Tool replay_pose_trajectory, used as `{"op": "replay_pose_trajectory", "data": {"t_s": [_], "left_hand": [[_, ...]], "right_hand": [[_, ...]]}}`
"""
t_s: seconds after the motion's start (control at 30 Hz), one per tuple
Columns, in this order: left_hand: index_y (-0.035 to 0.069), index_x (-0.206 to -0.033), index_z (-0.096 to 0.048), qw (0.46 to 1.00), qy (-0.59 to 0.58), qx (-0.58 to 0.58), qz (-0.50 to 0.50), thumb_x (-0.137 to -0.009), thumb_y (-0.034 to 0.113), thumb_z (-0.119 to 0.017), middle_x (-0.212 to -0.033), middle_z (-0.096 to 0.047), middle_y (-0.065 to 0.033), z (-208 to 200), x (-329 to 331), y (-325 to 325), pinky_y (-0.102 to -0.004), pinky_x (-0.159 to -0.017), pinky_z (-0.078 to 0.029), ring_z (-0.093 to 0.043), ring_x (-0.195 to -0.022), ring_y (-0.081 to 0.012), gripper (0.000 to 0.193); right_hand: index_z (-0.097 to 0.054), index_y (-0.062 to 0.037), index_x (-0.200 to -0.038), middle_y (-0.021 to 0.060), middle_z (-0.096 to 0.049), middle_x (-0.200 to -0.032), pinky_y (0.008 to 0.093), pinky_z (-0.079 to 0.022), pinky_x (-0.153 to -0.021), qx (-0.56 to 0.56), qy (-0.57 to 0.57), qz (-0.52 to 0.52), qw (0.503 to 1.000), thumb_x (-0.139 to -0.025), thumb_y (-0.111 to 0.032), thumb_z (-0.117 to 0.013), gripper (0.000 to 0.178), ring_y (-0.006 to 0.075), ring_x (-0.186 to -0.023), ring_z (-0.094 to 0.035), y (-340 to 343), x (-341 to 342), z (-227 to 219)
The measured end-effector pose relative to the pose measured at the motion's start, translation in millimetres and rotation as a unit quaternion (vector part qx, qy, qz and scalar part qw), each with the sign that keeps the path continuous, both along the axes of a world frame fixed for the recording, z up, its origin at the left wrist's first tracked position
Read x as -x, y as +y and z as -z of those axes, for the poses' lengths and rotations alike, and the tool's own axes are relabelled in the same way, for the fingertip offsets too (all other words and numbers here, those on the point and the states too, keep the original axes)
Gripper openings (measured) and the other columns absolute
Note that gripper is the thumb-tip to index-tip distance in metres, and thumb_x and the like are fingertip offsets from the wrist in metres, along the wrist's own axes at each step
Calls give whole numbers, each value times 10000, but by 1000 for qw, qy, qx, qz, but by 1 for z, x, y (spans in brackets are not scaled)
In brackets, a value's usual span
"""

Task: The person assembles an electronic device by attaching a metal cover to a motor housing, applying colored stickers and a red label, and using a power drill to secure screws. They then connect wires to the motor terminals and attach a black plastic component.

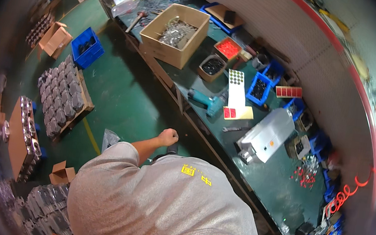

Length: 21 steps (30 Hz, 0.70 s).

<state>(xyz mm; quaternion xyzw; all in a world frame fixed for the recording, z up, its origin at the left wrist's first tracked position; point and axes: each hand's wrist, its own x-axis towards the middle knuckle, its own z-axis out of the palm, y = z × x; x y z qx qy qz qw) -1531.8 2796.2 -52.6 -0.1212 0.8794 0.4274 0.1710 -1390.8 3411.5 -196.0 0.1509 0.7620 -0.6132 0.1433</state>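
My left hand (168, 137) hangs in front of my grey shirt, short of the workbench edge. Its fingers are curled closed, and nothing shows in them. My right hand is out of the picture. Nearest on the green-topped workbench (278, 189) lies a silver metal housing (270, 134) with a round fitting at its near end. A wrench (236, 129) rests beside it. To the left of these lies a teal power drill (209, 102), next to a white sheet of round stickers (237, 88) and a yellowish sheet with red labels (240, 113).
A large carton of small metal parts (174, 37) stands on the bench, near bins of red caps (228, 49) and black parts (259, 90). A coiled red hose (343, 197) hangs at the right. Stacked metal castings (60, 93) and a blue crate (87, 48) stand on the floor.
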Motion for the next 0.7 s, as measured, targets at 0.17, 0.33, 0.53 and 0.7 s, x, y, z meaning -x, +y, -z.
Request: {"op": "replay_pose_trajectory", "data": {"t_s": [0.17,0.33,0.53,0.7], "left_hand": [[61,-883,-776,993,-50,44,-93,-773,236,-656,-928,-746,-189,29,-42,-94,-434,-869,-570,-726,-937,-352,239],[43,-845,-761,969,-169,65,-166,-788,217,-647,-794,-734,-176,69,-85,-195,-425,-750,-597,-740,-786,-308,216],[11,-820,-728,944,-155,-56,-286,-833,135,-661,-695,-687,-96,71,-105,-225,-352,-491,-562,-666,-583,-184,142],[6,-892,-740,944,-160,-106,-268,-851,124,-666,-734,-698,-83,84,-95,-201,-341,-499,-566,-653,-576,-180,145]], "right_hand": [[-722,28,-776,41,-662,-684,340,-499,-592,-119,-130,0,984,-808,-121,-723,152,141,-638,-619,-99,27,-43],[-728,15,-760,60,-660,-630,313,-501,-584,-135,-31,-94,986,-785,-123,-649,161,134,-602,-632,-200,72,-153],[-731,1,-957,77,-679,-711,300,-515,-482,-130,-159,60,977,-867,-106,-679,150,152,-564,-635,-254,110,-184],[-717,5,-990,72,-690,-766,301,-539,-493,-124,-163,65,977,-882,-122,-691,169,137,-617,-660,-264,121,-195]]}}
